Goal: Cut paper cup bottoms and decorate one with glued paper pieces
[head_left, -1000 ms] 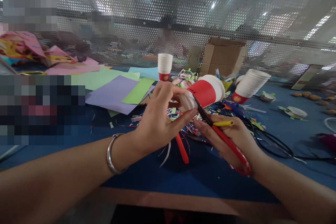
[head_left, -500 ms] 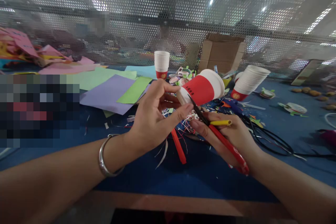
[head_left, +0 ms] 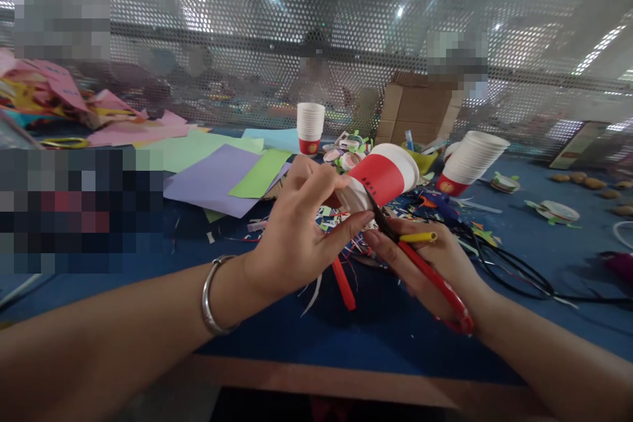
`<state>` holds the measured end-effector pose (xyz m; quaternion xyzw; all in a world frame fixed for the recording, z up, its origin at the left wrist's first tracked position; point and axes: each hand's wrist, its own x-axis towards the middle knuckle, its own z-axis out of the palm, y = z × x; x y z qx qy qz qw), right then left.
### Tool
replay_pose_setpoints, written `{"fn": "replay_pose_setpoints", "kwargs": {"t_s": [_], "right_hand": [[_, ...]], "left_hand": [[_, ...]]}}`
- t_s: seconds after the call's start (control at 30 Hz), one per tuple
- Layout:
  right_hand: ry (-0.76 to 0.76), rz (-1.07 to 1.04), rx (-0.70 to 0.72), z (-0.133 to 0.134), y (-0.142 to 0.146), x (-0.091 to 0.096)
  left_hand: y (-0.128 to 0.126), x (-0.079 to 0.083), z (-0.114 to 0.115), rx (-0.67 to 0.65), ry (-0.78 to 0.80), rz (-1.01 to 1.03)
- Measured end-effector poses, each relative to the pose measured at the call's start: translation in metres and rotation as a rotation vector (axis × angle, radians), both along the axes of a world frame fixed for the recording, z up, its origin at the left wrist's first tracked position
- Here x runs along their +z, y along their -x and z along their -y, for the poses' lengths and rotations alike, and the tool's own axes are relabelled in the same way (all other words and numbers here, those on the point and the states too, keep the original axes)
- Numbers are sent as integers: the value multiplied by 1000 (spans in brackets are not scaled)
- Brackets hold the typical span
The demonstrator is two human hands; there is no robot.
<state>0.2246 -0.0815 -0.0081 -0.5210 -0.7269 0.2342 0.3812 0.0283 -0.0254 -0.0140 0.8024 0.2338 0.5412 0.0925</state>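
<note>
A red and white paper cup (head_left: 383,175) lies tilted in the air, its wide rim toward the right. My left hand (head_left: 301,231) grips it at the base end, thumb below and fingers above. Red-handled scissors (head_left: 430,277) are in my right hand (head_left: 435,264), and their dark blade meets the cup's wall near the base. A yellow tube-like piece (head_left: 418,237) sticks out beside the scissors, by the fingers of my right hand. Under the cup, a red marker-like stick (head_left: 345,285) lies on the blue table (head_left: 297,343) among paper scraps.
Purple paper (head_left: 212,178) and green paper (head_left: 260,173) lie left of centre. One cup stack (head_left: 310,126) stands at the back, another (head_left: 469,161) leans at right. A cardboard box (head_left: 418,105), small paper turtles (head_left: 554,211) and a black cable (head_left: 519,270) are on the right.
The cup has turned slightly in my left hand, and that hand has shifted a little right. The scissors stay at the cup's wall near its base. The camera view has shifted slightly.
</note>
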Motion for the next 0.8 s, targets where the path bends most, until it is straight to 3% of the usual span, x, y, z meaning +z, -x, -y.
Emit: {"fn": "replay_pose_setpoints", "kwargs": {"t_s": [0.2,0.47,0.6,0.8], "right_hand": [[40,-32,25,2,0,2],[-41,41,-20,3,1,5],[-43,49,-10,4,-1,5],[-44,-4,2,3,-2,1]], "left_hand": [[0,-2,1,5,9,-7],[-3,-5,2,-100,152,99],[-2,-3,3,-88,82,77],[2,3,1,40,-95,-56]]}}
